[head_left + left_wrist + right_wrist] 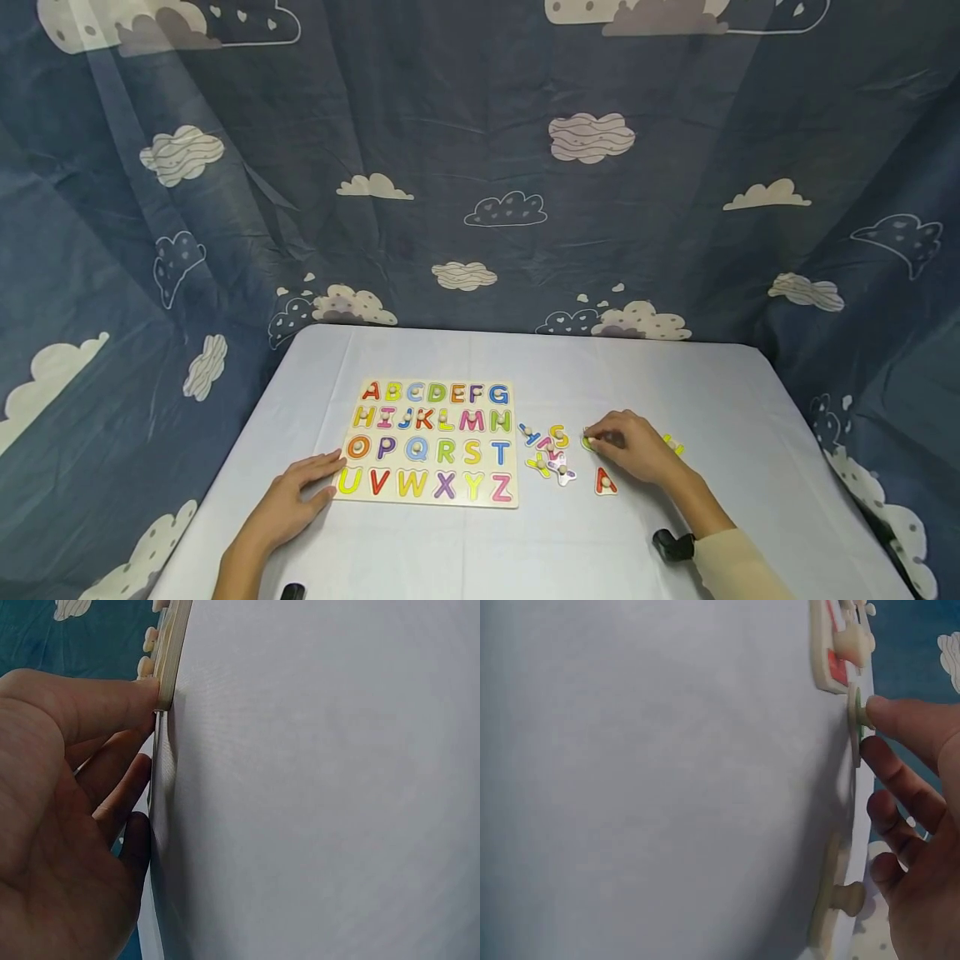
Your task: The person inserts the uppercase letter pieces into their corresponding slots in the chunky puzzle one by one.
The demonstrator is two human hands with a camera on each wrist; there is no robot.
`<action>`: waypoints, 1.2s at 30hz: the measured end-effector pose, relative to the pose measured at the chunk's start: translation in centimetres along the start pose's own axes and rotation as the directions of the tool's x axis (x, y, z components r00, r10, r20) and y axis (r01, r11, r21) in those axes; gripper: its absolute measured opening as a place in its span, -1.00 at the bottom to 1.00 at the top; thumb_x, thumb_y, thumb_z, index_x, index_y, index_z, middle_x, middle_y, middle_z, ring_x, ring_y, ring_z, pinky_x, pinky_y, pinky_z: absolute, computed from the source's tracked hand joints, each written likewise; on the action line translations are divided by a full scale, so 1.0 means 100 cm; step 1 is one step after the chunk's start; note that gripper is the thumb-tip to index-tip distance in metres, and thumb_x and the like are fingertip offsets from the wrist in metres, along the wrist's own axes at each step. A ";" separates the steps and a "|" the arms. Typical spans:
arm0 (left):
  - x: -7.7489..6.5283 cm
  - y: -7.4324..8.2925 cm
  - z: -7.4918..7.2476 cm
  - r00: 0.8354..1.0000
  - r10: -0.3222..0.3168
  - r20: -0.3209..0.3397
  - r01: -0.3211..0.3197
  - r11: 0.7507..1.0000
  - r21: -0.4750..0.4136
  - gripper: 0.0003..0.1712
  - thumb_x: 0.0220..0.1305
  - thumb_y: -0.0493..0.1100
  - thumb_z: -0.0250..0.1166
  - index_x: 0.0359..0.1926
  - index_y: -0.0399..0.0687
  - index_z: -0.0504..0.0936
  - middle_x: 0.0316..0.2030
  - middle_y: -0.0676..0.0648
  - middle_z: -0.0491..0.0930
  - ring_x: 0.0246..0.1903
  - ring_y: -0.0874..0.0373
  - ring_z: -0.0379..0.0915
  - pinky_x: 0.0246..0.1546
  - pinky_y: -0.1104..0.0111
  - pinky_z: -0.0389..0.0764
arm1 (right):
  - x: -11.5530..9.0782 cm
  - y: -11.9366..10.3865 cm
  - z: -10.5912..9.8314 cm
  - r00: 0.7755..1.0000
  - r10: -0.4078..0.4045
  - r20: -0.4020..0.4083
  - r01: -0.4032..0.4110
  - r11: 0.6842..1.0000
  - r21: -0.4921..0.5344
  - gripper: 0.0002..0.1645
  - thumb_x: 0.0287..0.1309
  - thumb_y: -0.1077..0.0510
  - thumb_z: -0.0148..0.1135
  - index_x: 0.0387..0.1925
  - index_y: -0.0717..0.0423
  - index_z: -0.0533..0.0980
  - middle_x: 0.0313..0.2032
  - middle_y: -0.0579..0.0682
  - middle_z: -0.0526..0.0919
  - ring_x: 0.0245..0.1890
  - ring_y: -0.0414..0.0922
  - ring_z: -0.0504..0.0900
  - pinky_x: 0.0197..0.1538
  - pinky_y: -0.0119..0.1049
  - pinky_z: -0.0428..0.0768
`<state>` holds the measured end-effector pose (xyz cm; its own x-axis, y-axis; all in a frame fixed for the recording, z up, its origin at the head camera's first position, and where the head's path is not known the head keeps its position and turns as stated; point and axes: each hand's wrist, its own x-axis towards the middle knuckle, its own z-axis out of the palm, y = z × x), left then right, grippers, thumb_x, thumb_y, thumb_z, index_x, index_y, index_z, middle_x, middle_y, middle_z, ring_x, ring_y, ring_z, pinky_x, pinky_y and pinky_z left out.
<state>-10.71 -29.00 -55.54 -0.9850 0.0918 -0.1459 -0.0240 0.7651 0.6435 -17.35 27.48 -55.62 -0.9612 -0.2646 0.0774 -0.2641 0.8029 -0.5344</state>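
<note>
A wooden alphabet board lies on the white table, with small knobs on many of its upper letters. My left hand rests at its lower left corner; in the left wrist view the thumb touches the board's edge and the other fingers bend loosely. Right of the board, my right hand pinches a green letter piece by its knob between thumb and fingertip. The piece stands on edge in the right wrist view, its letter mostly hidden. Close by lies a red knobbed piece, shaped like an A or upturned V.
Several loose letter pieces cluster between board and right hand, among them a yellow S and a blue piece. A yellow-green piece lies behind the right hand. Dark cloud-patterned cloth hangs around the table.
</note>
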 end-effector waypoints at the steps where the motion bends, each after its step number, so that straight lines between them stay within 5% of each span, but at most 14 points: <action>1: 0.000 0.000 0.000 1.000 0.002 0.000 -0.002 1.000 -0.001 -0.46 0.33 -0.19 0.38 0.33 0.14 0.62 0.46 0.05 0.43 0.53 -0.16 0.16 0.48 -0.32 0.16 | -0.001 0.002 0.000 1.000 -0.005 0.002 0.005 1.000 0.002 -0.75 0.21 0.21 0.45 -0.09 -0.11 0.77 -0.19 -0.24 0.74 -0.18 -0.22 0.53 -0.04 -0.18 0.61; 20: 0.001 -0.001 0.000 1.000 0.007 0.003 -0.007 1.000 -0.003 -0.46 0.34 -0.18 0.38 0.33 0.16 0.62 0.47 0.07 0.42 0.53 -0.16 0.15 0.49 -0.29 0.18 | -0.002 0.000 0.006 0.995 0.022 -0.094 -0.021 1.000 0.016 -0.84 0.15 0.07 0.53 -0.19 -0.15 0.77 -0.32 -0.34 0.69 -0.13 -0.21 0.57 0.07 -0.05 0.63; 36: 0.000 -0.001 0.000 1.000 0.015 -0.007 -0.015 1.000 -0.002 -0.46 0.34 -0.17 0.39 0.33 0.18 0.62 0.46 0.08 0.43 0.52 -0.15 0.17 0.47 -0.32 0.16 | 0.029 -0.063 0.022 0.986 -0.037 -0.165 0.050 0.996 0.075 -0.85 0.15 -0.03 0.54 -0.27 -0.11 0.78 -0.36 -0.30 0.69 -0.17 -0.13 0.57 -0.06 -0.16 0.58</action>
<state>-10.73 -29.10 -55.63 -0.9865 0.0985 -0.1311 -0.0099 0.7625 0.6469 -18.30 20.48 -53.93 -0.9507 -0.2025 0.2348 -0.3051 0.7461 -0.5919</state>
